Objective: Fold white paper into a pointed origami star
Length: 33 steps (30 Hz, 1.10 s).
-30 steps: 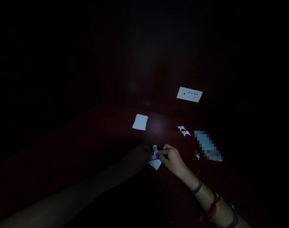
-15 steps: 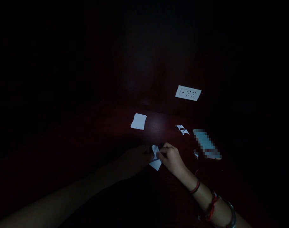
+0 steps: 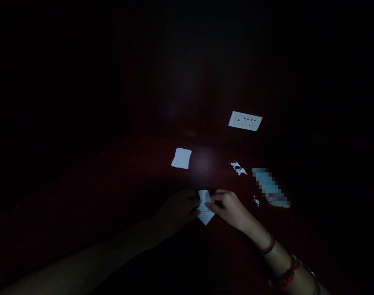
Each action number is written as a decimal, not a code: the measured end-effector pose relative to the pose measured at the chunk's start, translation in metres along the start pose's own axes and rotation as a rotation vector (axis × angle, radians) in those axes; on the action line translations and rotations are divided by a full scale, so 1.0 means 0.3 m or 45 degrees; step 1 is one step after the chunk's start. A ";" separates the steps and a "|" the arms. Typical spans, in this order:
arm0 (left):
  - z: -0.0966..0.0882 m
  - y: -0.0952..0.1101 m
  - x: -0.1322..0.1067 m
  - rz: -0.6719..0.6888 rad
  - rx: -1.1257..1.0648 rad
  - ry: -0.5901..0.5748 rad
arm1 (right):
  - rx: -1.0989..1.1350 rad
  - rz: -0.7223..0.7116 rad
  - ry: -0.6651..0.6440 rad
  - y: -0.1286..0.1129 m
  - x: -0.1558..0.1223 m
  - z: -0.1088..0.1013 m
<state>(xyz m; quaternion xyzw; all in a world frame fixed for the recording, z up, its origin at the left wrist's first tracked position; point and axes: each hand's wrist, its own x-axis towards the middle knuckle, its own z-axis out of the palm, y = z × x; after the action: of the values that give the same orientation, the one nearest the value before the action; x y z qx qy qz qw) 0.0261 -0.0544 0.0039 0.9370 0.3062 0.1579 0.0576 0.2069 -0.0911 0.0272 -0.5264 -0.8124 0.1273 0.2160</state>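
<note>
- Lately shifted: your right hand point(image 3: 227, 207), which has slid outward toward 3 o'clock, baring more of the white part-folded paper sheet point(image 3: 204, 207).
- Meaning, as judged: you seem to be regripping between creases; the fold does not look settled.
- Sheet, position: before you on the dark red wooden table point(image 3: 138, 176), between both hands.
- Sheet, condition: upper flap narrow, curved, its top end toward 12 o'clock; a cross edge at mid-length; below it, a plain triangular point aimed at 6 o'clock. Faint grey marks near that edge, too small to read.
- Right hand, state: thumb laid on the flap, fingers curled by its edge, apparently pinching the paper.
- Left hand point(image 3: 179, 209), state: at 9 o'clock, in shadow, fingertips at the paper's edge; whether they pinch cannot be told.
- Surroundings, from the sheet: stack of square white paper sheets point(image 3: 181, 159) at 11 o'clock; angular white folded paper pieces point(image 3: 241, 171) between 1 and 2; flat pale-blue slab, probably a phone point(image 3: 269, 185), between 2 and 3; tiny white paper scraps point(image 3: 257, 202) at 3.
</note>
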 end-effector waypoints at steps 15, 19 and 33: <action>-0.006 0.036 -0.002 -0.020 0.116 -0.022 | -0.330 0.260 -0.151 -0.072 -0.046 -0.004; 0.009 0.016 -0.005 -0.030 0.035 0.026 | -0.344 0.230 -0.111 -0.066 -0.038 0.013; 0.042 -0.025 -0.007 0.053 -0.110 0.045 | -0.073 -0.007 -0.013 0.001 -0.012 0.036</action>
<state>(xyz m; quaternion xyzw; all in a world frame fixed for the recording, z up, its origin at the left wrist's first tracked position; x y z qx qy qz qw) 0.0245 -0.0498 -0.0102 0.9368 0.2806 0.1886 0.0896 0.2032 -0.0940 0.0168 -0.5294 -0.8184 0.1059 0.1970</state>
